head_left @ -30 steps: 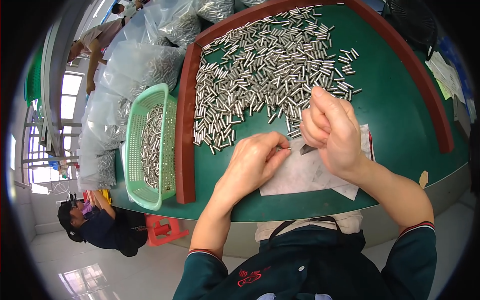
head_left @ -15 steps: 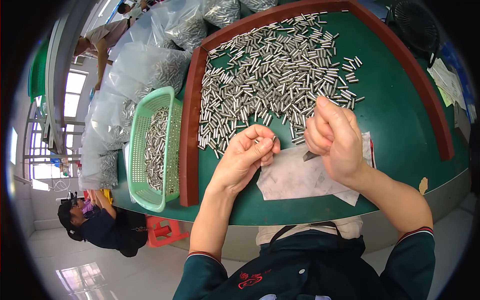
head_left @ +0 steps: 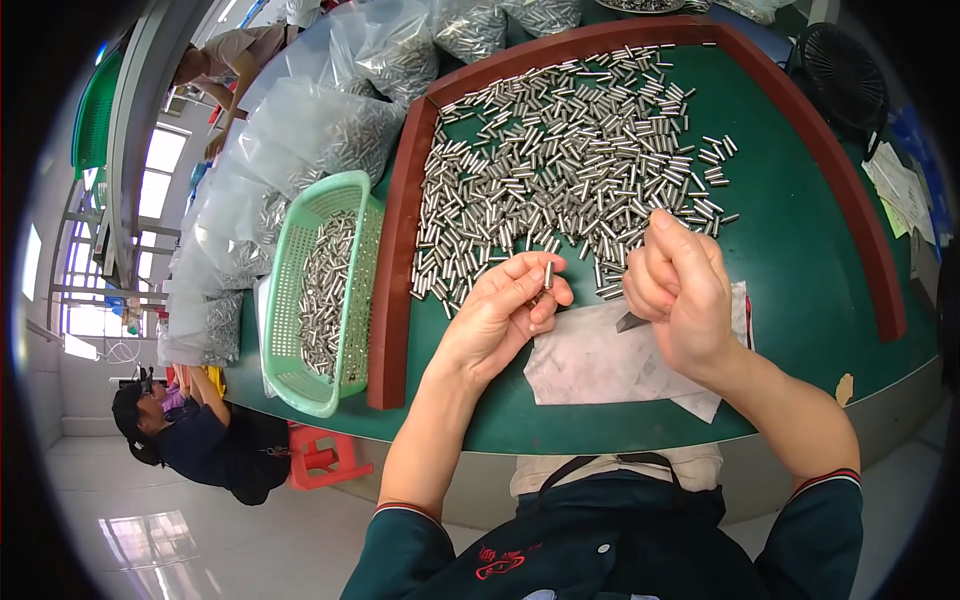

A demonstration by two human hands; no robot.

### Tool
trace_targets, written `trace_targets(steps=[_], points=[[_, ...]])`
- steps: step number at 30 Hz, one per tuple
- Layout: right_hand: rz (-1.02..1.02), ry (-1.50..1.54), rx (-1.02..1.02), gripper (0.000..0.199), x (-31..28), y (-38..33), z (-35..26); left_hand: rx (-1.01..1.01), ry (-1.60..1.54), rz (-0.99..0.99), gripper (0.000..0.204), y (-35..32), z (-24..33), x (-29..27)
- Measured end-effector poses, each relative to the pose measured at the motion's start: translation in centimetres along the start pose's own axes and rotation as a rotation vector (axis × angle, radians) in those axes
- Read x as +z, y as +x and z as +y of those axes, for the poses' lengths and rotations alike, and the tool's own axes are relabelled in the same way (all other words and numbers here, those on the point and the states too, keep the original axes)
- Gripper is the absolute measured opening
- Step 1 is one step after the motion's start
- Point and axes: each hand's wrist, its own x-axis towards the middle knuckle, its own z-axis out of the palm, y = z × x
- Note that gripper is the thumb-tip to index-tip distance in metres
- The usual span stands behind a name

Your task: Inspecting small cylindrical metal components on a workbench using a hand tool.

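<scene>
My left hand [head_left: 500,318] pinches a small shiny metal pin [head_left: 548,275] between thumb and fingertips, with the pin standing nearly upright. Close by on the right, my right hand [head_left: 688,300] is closed in a fist, thumb on top. From the fist's lower left side a dark grey wedge-shaped piece [head_left: 630,322] sticks out, and what else the fingers enclose is hidden. Under both hands lies a smudged whitish cloth [head_left: 590,365]. Just beyond them a wide spread of loose metal pins [head_left: 560,160] covers much of the green tabletop [head_left: 780,240].
A dark red raised border [head_left: 392,290] frames the work area. Left of it stands a light green plastic basket [head_left: 280,340] holding pins. Clear bags of pins [head_left: 355,130] line the far left. A black fan [head_left: 840,75] sits far right. Other people are at the left.
The pin in my left hand has turned more upright and shows more of its length. My right hand stays closed. The whole view has shifted slightly.
</scene>
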Motion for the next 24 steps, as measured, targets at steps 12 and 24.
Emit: trace_targets(steps=[12, 24], points=[[0.005, -0.005, 0.002, 0.042, 0.0, -0.1, 0.0, 0.211, 0.016, 0.048, 0.021, 0.1, 0.3, -1.6], [0.020, -0.016, 0.010, 0.042, 0.0, 0.0, 0.0, 0.699, 1.517, 0.487, 0.017, 2.6, -1.1, 0.8]])
